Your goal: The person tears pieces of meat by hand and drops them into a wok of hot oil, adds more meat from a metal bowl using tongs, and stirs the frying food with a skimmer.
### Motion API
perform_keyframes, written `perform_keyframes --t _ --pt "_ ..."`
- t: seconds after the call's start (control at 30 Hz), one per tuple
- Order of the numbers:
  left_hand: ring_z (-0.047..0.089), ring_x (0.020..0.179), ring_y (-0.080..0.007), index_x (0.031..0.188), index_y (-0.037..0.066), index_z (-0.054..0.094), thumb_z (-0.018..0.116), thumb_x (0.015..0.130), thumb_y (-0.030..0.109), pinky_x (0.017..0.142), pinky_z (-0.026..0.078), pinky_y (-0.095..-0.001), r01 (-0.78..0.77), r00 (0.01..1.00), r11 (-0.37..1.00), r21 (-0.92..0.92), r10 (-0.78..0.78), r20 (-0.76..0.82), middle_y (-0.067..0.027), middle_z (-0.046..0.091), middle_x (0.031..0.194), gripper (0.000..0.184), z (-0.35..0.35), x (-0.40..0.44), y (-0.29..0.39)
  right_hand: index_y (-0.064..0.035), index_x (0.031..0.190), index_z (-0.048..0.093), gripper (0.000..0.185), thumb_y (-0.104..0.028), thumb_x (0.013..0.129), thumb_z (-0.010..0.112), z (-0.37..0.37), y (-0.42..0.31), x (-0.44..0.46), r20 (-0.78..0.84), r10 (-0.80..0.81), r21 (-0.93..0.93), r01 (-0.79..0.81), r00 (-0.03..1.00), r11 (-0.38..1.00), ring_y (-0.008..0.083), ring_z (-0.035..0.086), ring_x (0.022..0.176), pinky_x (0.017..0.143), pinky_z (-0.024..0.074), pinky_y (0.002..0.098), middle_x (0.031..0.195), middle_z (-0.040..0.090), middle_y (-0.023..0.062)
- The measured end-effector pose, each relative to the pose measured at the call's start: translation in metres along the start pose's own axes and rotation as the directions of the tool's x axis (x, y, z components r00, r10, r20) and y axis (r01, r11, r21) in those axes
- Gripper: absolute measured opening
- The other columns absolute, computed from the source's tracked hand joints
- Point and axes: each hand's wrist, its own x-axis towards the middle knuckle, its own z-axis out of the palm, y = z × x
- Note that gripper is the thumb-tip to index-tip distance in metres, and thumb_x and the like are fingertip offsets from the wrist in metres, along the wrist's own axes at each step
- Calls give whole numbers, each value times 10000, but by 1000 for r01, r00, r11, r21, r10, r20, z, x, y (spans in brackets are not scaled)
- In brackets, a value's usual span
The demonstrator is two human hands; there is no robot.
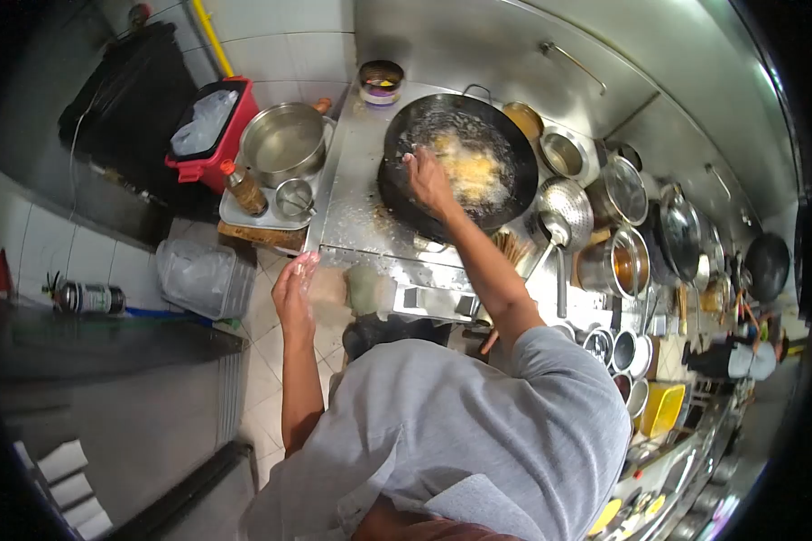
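Note:
My right hand (430, 183) is over the near left part of a large black wok (522, 144). Its fingers point toward the pan, blurred and partly hidden, so I cannot tell whether they hold anything. In the wok, pale golden food (471, 171) fries in bubbling dark oil. My left hand (295, 287) is raised in front of the counter's left corner, with its fingers stretched out, white powder on them and nothing held. Crumbs and splashes dot the steel counter (356, 185) between the hands.
Left of the counter, a steel pot (284, 142) and a bottle (244, 187) stand by a red bin (211, 131). A perforated ladle (565, 206) and several pots line the right side. Low left is a clear plastic tub (206, 278). Far right, another person (740, 358) stands.

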Motion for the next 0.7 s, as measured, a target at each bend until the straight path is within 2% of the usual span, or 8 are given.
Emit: perform_keyframes --t 0.17,0.23,0.3,0.37,0.4,0.57,0.63,0.7 --pt "623 1081 -261 1161 -81 583 543 950 195 983 460 -356 106 994 994 34 -105 -9 -196 644 1140 349 -40 -2 -14 27 1080 552 223 -124 918 581 -55 -58 -136 -260 120 79 -103 958 992 407 540 927 797 448 473 972 544 222" --pt "623 1076 -269 1171 -68 585 540 950 192 981 458 -355 115 993 993 33 -115 -18 -192 642 1151 345 -63 2 -24 15 1057 557 202 -106 897 583 -59 -48 -212 -270 330 85 -319 904 944 399 544 902 784 445 470 970 546 223" --pt "617 1087 -279 1182 -72 579 541 950 185 991 454 -366 179 984 982 62 -180 6 -198 635 1158 348 -81 6 -29 11 1064 559 226 -97 868 592 -60 -23 -290 -348 437 -2 -467 829 884 398 538 912 795 436 471 972 547 228" --pt "605 1110 -282 1192 -85 568 541 952 183 1017 440 -383 219 975 970 107 -222 13 -206 623 1171 360 -94 12 -34 6 1076 532 237 -118 884 593 -68 -5 -350 -390 502 -256 -615 772 746 397 528 924 786 428 472 963 534 226" --pt "605 1110 -282 1192 -85 568 541 952 183 1017 440 -383 236 970 964 123 -241 32 -206 623 1171 360 -98 14 -35 -1 1095 539 261 -117 868 596 -71 -4 -369 -438 539 -252 -674 720 695 400 524 935 806 424 477 986 542 227" --pt "595 1141 -252 1220 -50 553 543 967 249 1020 413 -362 265 935 933 244 -310 170 -175 619 1205 392 -72 27 -24 -18 1157 542 333 -175 868 598 -80 19 -397 -619 544 -266 -803 566 533 410 535 959 820 435 478 1023 547 227" --pt "597 1133 -257 1210 -65 556 534 972 229 1025 420 -361 258 930 932 255 -311 197 -179 618 1195 378 -59 32 -21 -34 1237 521 411 -196 869 606 -83 39 -393 -632 517 -297 -797 576 525 409 546 963 810 449 483 1034 552 225" --pt "599 1124 -262 1200 -80 558 525 978 208 1030 427 -359 248 927 933 260 -307 216 -184 617 1184 365 -50 36 -22 -61 1320 482 489 -185 864 611 -90 52 -381 -570 642 -321 -859 512 400 404 554 952 798 458 486 1046 556 229"
